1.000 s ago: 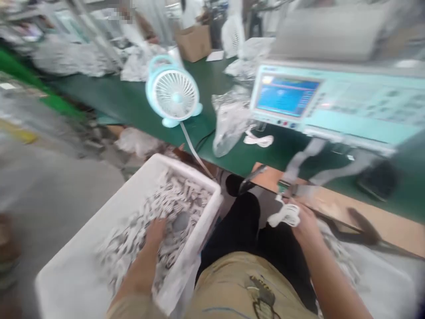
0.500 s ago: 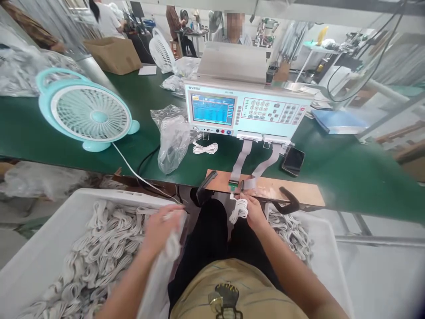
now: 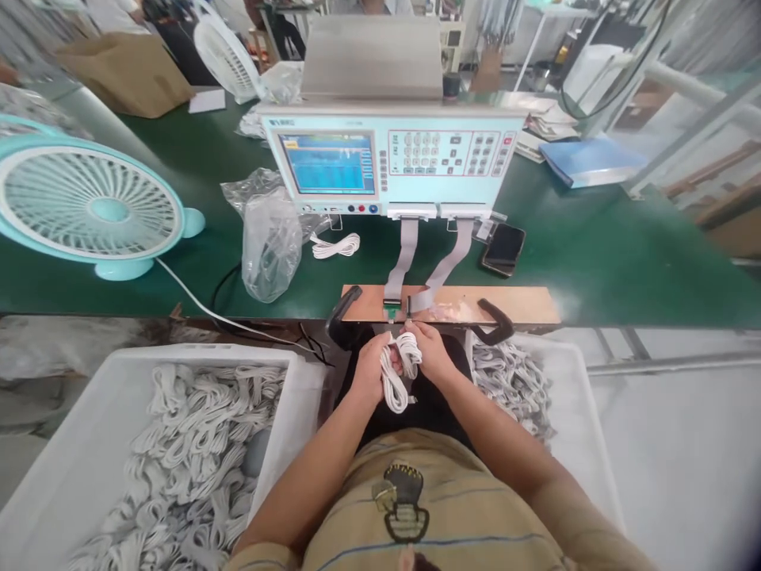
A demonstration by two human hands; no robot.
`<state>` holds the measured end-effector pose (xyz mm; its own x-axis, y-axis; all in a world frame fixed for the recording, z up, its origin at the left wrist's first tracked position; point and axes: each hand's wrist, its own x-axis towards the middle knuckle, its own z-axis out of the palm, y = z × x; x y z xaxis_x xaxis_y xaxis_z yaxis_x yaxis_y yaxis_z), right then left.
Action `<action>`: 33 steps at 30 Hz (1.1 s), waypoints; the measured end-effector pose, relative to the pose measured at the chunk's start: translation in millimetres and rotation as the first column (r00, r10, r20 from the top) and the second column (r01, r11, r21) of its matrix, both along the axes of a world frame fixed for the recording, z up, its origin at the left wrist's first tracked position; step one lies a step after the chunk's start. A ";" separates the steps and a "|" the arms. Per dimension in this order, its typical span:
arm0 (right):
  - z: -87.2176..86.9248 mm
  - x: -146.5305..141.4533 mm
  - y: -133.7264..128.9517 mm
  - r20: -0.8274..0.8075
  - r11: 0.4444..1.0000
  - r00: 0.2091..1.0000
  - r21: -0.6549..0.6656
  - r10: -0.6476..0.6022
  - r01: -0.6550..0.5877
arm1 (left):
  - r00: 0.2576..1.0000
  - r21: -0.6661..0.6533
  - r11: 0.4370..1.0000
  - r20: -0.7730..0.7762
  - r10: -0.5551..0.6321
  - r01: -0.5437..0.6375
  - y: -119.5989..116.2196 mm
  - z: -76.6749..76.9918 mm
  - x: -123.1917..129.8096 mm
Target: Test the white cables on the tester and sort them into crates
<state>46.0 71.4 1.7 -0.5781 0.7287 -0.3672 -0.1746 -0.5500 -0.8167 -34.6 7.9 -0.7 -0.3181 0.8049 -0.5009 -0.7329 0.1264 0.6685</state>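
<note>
My left hand [image 3: 372,369] is closed around a coiled white cable [image 3: 394,390], whose loops hang below the fingers. Close beside it, my right hand [image 3: 433,354] pinches a second coiled white cable [image 3: 410,349] near its plug end. The right fingertips are at the edge of a wooden board [image 3: 517,303], just under the sockets. Two grey ribbon cables [image 3: 447,258] run down to those sockets from a tester [image 3: 443,166] with a lit blue screen. Whether each plug is seated is too small to tell.
Bins of coiled cables stand on the left [image 3: 196,444] and right [image 3: 586,420]. Black clamps [image 3: 343,317] grip the board at the green table's [image 3: 600,254] front edge. A fan [image 3: 95,206], plastic bag [image 3: 270,246], loose cable coil [image 3: 336,246] and phone [image 3: 503,250] lie on the table.
My left hand has moved right from the left bin to the board's front edge, bringing a cable coil. My right hand stays near the sockets. The head view has tilted down and shifted right.
</note>
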 end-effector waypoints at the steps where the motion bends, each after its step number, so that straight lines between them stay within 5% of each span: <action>1: 0.3 -1.1 -3.3 0.019 1.000 1.000 0.004 -0.011 0.011 | 0.998 -0.011 1.000 0.057 0.009 -0.008 -2.2 -2.1 1.8; 5: 3.4 5.2 -17.3 0.126 0.995 0.991 0.091 -0.049 0.038 | 0.988 -0.110 0.991 0.127 0.085 -0.072 -9.6 -9.3 3.6; 9: 7.8 60.5 -2.7 0.340 0.941 0.940 0.323 -0.018 -0.098 | 0.960 -0.027 0.999 0.277 0.031 -0.024 -15.9 -9.3 -0.9; 11: 7.7 98.3 10.2 0.566 0.828 0.824 0.462 0.000 -0.317 | 0.920 0.007 0.999 0.392 0.026 -0.031 -16.4 -7.8 -4.2; 14: 4.7 131.6 9.6 0.704 0.612 0.671 0.642 -0.233 -0.461 | 0.874 -0.010 0.999 0.484 0.042 -0.043 -12.5 -6.9 -6.3; 18: 0.1 109.7 -30.4 0.573 0.431 0.816 0.720 0.072 -0.544 | 0.873 -0.036 0.997 0.481 0.080 -0.072 -3.3 -7.1 -0.4; 20: 0.1 88.3 -47.4 0.459 0.448 0.880 0.767 0.119 -0.460 | 0.888 -0.042 0.994 0.448 0.106 -0.098 -0.6 -6.7 5.6; 25: 7.8 63.8 -46.8 0.277 0.565 0.961 0.796 -0.023 -0.216 | 0.968 -0.012 0.982 0.171 0.185 -0.186 -7.7 -3.9 25.3; 30: 10.6 62.8 -32.0 0.208 0.769 0.978 0.623 0.012 -0.142 | 0.987 0.148 0.985 -0.116 0.107 -0.090 -21.6 -3.7 28.9; 33: 10.6 61.1 -27.9 0.152 0.828 0.987 0.547 0.043 -0.120 | 0.960 0.205 0.976 -0.252 0.122 -0.071 -27.0 -5.4 21.2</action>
